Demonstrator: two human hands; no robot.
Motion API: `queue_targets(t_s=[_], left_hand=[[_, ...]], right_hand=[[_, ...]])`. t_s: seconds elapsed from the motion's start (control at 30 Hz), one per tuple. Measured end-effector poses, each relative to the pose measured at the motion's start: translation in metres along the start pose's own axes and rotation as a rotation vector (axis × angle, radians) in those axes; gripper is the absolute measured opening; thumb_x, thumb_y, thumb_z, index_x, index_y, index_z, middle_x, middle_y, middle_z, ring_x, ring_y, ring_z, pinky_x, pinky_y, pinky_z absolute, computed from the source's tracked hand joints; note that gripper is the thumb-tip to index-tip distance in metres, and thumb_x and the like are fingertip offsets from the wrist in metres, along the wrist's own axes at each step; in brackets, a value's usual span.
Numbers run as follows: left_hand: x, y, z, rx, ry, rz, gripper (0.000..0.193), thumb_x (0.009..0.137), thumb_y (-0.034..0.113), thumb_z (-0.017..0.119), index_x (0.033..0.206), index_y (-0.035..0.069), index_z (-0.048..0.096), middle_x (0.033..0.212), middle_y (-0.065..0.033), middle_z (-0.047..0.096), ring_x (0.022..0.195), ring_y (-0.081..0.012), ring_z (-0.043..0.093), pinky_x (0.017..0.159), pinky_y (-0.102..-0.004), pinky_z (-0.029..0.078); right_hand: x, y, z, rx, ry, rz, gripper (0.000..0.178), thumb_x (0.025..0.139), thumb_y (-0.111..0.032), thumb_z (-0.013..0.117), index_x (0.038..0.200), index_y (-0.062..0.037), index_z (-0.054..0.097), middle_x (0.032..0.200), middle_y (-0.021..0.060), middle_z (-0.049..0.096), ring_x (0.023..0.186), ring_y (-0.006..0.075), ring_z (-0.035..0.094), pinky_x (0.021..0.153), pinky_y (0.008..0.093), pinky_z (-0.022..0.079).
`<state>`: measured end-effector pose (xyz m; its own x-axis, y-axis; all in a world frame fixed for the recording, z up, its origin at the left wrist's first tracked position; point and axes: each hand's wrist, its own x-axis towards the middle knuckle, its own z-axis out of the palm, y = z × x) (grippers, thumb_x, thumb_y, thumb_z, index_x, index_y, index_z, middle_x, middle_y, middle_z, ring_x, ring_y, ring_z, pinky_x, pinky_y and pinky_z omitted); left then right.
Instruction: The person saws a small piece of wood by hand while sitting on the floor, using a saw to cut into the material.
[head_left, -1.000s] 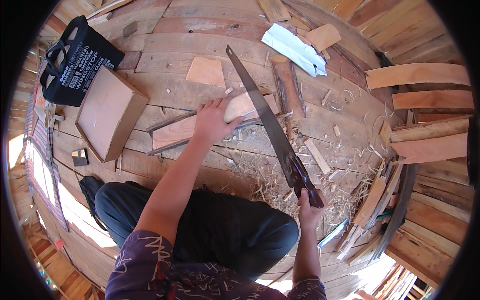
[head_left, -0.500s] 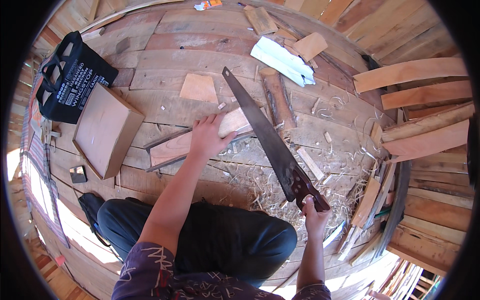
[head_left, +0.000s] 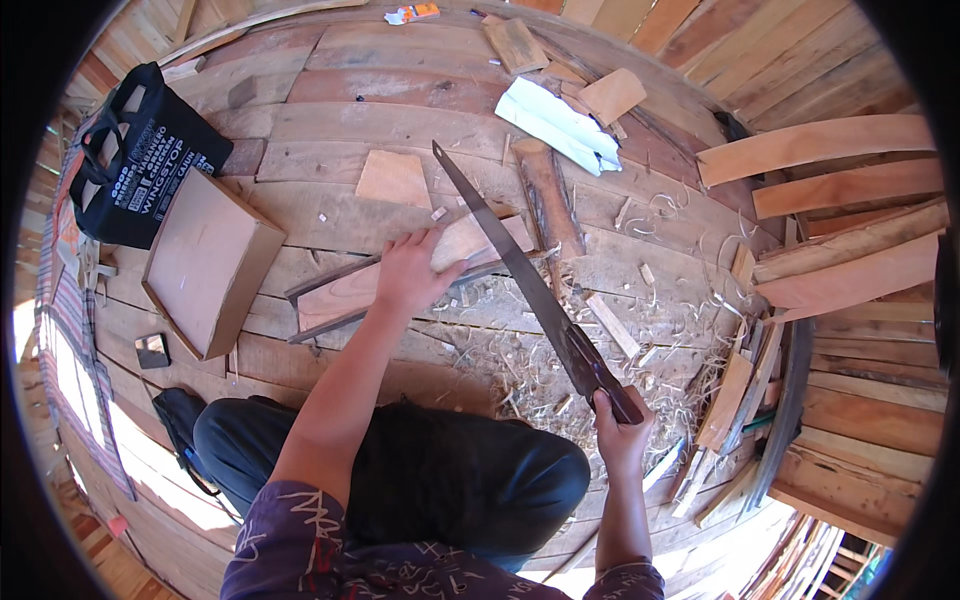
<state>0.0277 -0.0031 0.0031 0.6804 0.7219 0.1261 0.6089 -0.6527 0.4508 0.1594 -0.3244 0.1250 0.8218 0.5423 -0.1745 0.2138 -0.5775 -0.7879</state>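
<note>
Left of the long reddish wooden trough with dark raised sides (head_left: 338, 300) stand a black fabric bag with white print (head_left: 150, 165) and a shallow tan box with a pale pinkish face (head_left: 205, 262); neither seems part of the work. The left hand (head_left: 408, 270) spans the trough, its fingers over the far side and its thumb on the near one, grasping the pale wooden block (head_left: 462, 243) that lies in the trough's right half. Beyond the trough is a flat light-orange wood offcut (head_left: 392, 180). A long grey-bladed handsaw with a dark brown handle (head_left: 512, 250) slants across the trough's right end; the right hand (head_left: 624, 425) has its fingers clenched round the handle.

Curled pale shavings (head_left: 480, 365) on the near side of the trough, and a narrow pale wooden strip (head_left: 612, 326) to its right, suggest that much cutting and planing is already done. The pale block does not look parted, so that cut appears unfinished. The blade hides the spot beneath it, so whether its teeth touch wood is hard to tell.
</note>
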Motion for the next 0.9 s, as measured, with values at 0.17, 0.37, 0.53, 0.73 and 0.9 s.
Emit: queue_targets(t_s=[0.17,0.37,0.53,0.73,0.9], left_hand=[[0.002,-0.001,-0.001,-0.032,-0.032,0.007,0.068,0.081,0.052,0.068,0.126,0.003,0.058,0.114,-0.0157,0.066,0.106,-0.0324,0.061,0.093,-0.0456,0.043],[0.002,-0.003,-0.001,-0.034,-0.047,-0.004,0.068,0.080,0.051,0.069,0.126,0.002,0.058,0.114,-0.0162,0.066,0.107,-0.0325,0.061,0.094,-0.0462,0.043],[0.001,0.000,-0.002,-0.015,-0.024,0.017,0.068,0.080,0.050,0.070,0.127,0.003,0.058,0.115,-0.0157,0.066,0.108,-0.0326,0.060,0.095,-0.0460,0.042],[0.001,0.004,-0.006,-0.014,-0.053,-0.043,0.065,0.080,0.049,0.070,0.128,0.007,0.058,0.115,-0.0139,0.066,0.108,-0.0330,0.060,0.096,-0.0473,0.042],[0.003,0.006,-0.005,0.007,-0.049,-0.034,0.064,0.080,0.050,0.070,0.128,0.008,0.058,0.115,-0.0130,0.066,0.108,-0.0328,0.060,0.096,-0.0491,0.042]], right_hand=[[-0.004,-0.033,-0.002,-0.036,-0.006,-0.001,0.021,0.088,-0.016,0.074,0.079,-0.0009,0.062,0.058,-0.0019,0.054,0.054,0.0034,0.046,0.048,0.0238,0.035],[0.009,-0.033,-0.007,-0.097,-0.024,-0.048,0.023,0.088,-0.016,0.075,0.078,-0.0008,0.061,0.058,-0.0012,0.053,0.054,0.0036,0.045,0.049,0.0242,0.034],[0.006,0.005,-0.001,-0.058,0.029,-0.104,0.019,0.085,-0.009,0.077,0.076,-0.0014,0.062,0.055,0.0023,0.056,0.050,0.0038,0.048,0.047,0.0232,0.036],[-0.010,0.006,0.007,0.054,-0.056,0.005,0.019,0.087,-0.010,0.074,0.077,-0.0005,0.061,0.057,0.0018,0.057,0.053,0.0033,0.047,0.047,0.0237,0.036],[-0.018,-0.002,0.005,0.035,-0.067,0.047,0.022,0.091,-0.015,0.071,0.078,-0.0029,0.058,0.059,-0.0009,0.056,0.052,0.0040,0.050,0.048,0.0228,0.037]])
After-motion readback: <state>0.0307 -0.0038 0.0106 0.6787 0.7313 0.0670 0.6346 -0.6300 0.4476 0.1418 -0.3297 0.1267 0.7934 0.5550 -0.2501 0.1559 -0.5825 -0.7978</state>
